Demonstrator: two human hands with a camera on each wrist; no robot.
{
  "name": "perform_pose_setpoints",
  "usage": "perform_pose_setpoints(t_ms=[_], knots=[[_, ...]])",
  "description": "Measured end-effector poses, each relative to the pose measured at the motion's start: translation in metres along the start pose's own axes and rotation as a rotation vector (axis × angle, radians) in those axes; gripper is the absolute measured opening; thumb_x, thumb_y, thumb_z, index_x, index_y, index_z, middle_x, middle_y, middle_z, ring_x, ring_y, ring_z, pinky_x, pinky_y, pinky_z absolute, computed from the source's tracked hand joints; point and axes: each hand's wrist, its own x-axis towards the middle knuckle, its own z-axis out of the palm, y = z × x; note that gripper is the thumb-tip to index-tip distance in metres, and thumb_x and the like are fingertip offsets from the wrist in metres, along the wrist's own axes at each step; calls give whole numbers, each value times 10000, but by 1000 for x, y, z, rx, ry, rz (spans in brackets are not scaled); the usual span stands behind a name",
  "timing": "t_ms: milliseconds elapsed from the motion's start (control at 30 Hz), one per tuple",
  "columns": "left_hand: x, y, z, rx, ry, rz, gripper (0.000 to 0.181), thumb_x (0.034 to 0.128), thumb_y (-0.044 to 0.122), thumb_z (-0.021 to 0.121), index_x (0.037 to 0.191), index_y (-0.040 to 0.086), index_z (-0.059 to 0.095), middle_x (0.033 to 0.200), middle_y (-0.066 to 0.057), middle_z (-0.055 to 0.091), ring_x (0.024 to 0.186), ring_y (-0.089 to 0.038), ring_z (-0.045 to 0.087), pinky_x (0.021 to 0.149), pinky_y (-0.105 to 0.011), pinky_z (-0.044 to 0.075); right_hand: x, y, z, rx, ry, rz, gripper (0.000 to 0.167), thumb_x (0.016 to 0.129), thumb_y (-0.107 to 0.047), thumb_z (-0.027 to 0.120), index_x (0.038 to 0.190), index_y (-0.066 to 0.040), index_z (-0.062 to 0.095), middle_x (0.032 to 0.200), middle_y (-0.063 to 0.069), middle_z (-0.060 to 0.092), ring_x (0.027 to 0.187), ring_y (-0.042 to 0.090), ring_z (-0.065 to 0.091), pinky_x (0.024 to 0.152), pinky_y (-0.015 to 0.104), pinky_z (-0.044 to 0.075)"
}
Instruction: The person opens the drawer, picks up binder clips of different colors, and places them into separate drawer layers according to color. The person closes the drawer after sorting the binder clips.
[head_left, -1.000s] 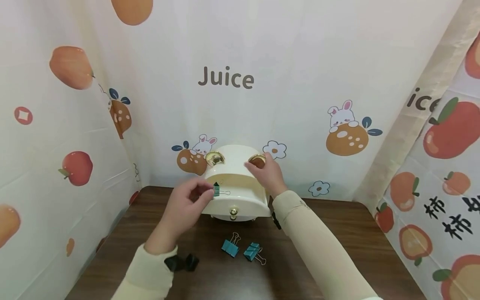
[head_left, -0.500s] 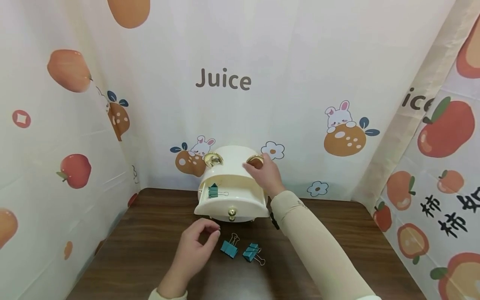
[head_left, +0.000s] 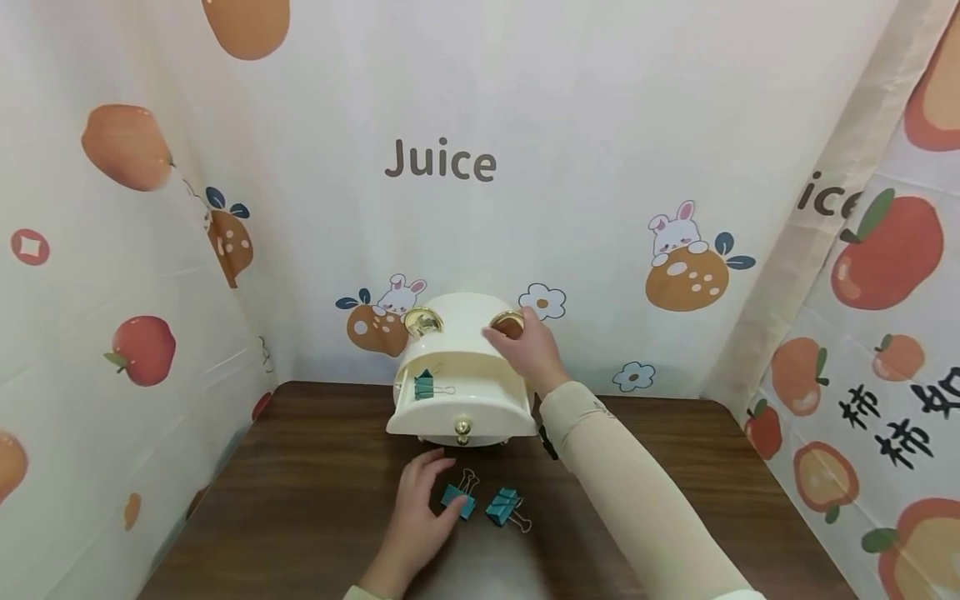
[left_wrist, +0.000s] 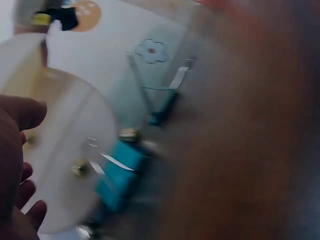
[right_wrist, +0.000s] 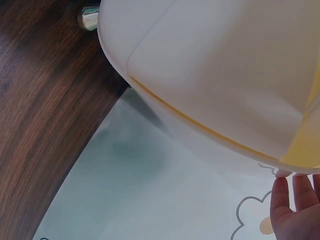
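Note:
A cream-white drawer box stands at the back of the table, its drawer pulled out. Inside the drawer, at its left, lies a teal binder clip. My right hand grips the round gold-rimmed ear at the box's upper right; its fingertips show at the box's edge in the right wrist view. On the table in front lie two more teal binder clips, a left clip and a right clip. My left hand reaches around the left clip, fingers parted, thumb over its near edge.
A gold knob sits on the drawer front, and another gold ear on the box's upper left. Behind the dark wooden table hangs a fruit-printed curtain, which also encloses both sides.
My left hand has left the clip in the drawer and come down toward the table, to the left clip there. My right hand keeps its grip on the ear.

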Motion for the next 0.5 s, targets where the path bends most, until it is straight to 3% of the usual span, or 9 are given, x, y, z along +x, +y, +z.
perform_pose_setpoints(t_ms=[133, 267, 433, 500], knots=[[-6, -13, 9, -23, -66, -70, 590, 868, 224, 835, 1393, 155, 576, 1551, -71, 387, 1412, -334, 320, 1037, -631, 394, -2, -2, 2, -2, 4, 2, 649, 895, -602, 725, 1287, -147, 478, 899, 96, 610, 771, 266, 563, 661, 424, 472], [-7, -22, 12, -35, -96, -128, 659, 858, 257, 848, 1430, 134, 545, 1566, -102, 361, 1421, -371, 308, 1042, -655, 385, -2, -2, 3, 8, 7, -4, 637, 894, -600, 727, 1273, -151, 483, 901, 95, 611, 778, 267, 566, 663, 431, 473], [-3, -28, 17, 13, -137, -218, 759, 818, 292, 881, 1466, 168, 507, 1585, -122, 315, 1428, -399, 298, 1048, -658, 385, -2, -2, 2, 0, 3, 2, 659, 891, -613, 722, 1290, -146, 482, 926, 92, 618, 802, 267, 571, 686, 432, 475], [1, -30, 21, 53, -143, -225, 799, 787, 310, 901, 1469, 178, 507, 1580, -135, 322, 1415, -418, 316, 1043, -668, 379, -2, -2, 1, -9, 11, 5, 662, 889, -615, 724, 1286, -144, 484, 938, 87, 622, 817, 266, 577, 696, 431, 478]])
